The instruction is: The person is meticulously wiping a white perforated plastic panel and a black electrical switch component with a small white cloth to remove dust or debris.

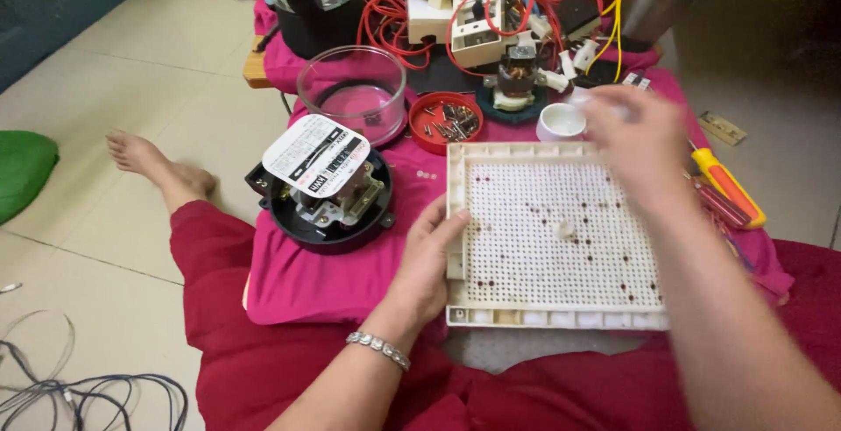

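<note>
We see a pale tiled floor (114, 72) in soft, even light, a green cushion (22, 173) at the left edge, and dark cables (88, 392) coiled near the corner.

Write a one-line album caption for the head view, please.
Left hand steadies a perforated white tray on pink cloth; right hand blurs above it.
</note>
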